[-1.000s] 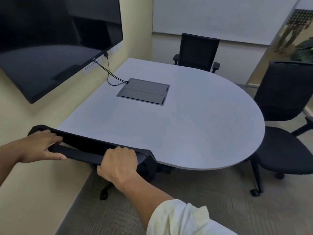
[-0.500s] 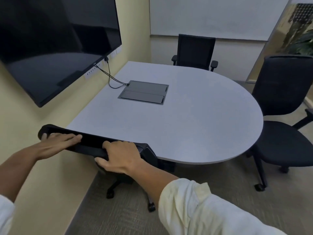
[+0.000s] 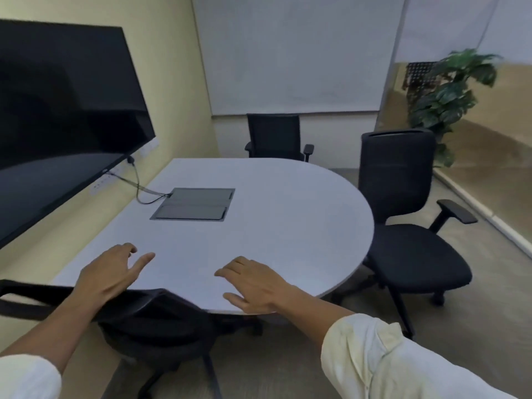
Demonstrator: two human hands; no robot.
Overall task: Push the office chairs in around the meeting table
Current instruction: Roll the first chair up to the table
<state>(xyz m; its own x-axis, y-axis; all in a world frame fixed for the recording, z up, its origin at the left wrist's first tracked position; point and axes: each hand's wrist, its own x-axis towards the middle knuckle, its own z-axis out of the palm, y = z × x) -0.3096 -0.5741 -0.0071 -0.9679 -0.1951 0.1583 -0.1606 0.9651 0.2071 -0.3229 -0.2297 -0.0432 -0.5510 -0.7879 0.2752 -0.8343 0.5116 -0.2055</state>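
Note:
The grey meeting table point(image 3: 288, 226) has a rounded end on the right. A black office chair point(image 3: 155, 321) stands tucked against its near edge, backrest top just below my hands. My left hand point(image 3: 109, 275) hovers over that backrest with fingers spread, holding nothing. My right hand point(image 3: 253, 283) floats open above the table's near edge, apart from the chair. A second black chair point(image 3: 403, 203) stands off the table's right end, turned partly away. A third black chair point(image 3: 276, 136) sits pushed in at the far side.
A large dark wall screen point(image 3: 63, 116) hangs at left, with a cable running to a cable hatch point(image 3: 195, 204) set in the tabletop. A whiteboard covers the back wall. A potted plant point(image 3: 449, 93) stands at the far right behind a glass partition. Carpet lies around the right chair.
Both hands have let go of the near chair's backrest and lifted, fingers spread. The view has risen and turned right, showing more of the right chair and the plant.

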